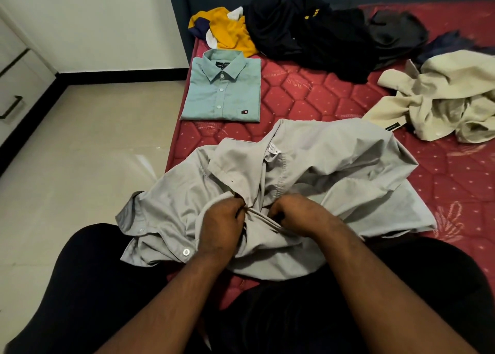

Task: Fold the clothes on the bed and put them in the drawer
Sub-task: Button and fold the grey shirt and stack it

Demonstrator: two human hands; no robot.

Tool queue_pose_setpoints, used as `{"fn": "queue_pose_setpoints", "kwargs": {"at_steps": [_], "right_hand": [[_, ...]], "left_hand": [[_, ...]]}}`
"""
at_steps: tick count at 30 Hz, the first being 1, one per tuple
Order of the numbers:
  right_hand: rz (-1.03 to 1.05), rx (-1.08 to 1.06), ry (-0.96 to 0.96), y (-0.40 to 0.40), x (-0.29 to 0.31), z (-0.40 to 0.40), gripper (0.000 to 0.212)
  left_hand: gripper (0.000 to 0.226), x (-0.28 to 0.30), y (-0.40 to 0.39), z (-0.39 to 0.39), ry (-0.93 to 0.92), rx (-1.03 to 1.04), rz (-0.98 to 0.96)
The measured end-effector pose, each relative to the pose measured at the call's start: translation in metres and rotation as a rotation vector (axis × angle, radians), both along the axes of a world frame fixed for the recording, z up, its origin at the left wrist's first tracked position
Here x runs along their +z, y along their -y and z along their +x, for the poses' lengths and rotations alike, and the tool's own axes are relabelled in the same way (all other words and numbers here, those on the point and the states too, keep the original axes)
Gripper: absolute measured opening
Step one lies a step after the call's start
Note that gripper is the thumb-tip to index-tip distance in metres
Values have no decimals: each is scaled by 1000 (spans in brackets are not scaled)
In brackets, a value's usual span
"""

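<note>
Now both the left hand (223, 219) and right hand (297, 211) pinch the grey shirt (334, 161) placket directly under the fingers, shirt stretching away across the bed (308, 94).

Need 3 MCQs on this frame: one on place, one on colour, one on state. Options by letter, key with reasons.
1. Where does the folded green shirt lie?
A. in a drawer
B. on the bed's left edge, beyond the grey shirt
C. on the floor

2. What colour is the mattress?
A. red
B. white
C. blue

3. What are the hands doing?
A. resting flat on the bed
B. lifting the cream garment
C. both pinching the grey shirt

Key: 1 B, it sits flat on the mattress beside the floor. 2 A, red quilted surface shows between the clothes. 3 C, left hand and right hand curl into the fabric near the collar.
</note>
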State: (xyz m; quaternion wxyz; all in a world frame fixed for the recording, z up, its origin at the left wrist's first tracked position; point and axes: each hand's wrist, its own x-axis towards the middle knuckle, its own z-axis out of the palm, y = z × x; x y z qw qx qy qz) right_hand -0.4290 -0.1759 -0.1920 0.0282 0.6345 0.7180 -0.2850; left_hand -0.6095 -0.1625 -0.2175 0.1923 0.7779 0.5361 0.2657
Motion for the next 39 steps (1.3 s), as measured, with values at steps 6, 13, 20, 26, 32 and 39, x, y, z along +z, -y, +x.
{"fn": "queue_pose_setpoints", "kwargs": {"at_steps": [6,13,20,26,32,39], "right_hand": [[157,-136,52,4,-22,-3,18],[290,-282,15,7,-27,2,12],[400,-452,142,10,-4,20,17],[1021,-468,150,26,34,36,21],[1242,-386,40,23,48,46,14],[987,-240,66,8,39,53,29]], "left_hand": [[37,13,-12,5,-16,100,-341],[28,11,-46,5,581,371,-612],[21,37,-50,17,1173,666,-523],[16,69,-69,18,1644,718,-660],[22,87,-79,18,930,319,75],[57,71,-85,23,870,143,-230]]}}
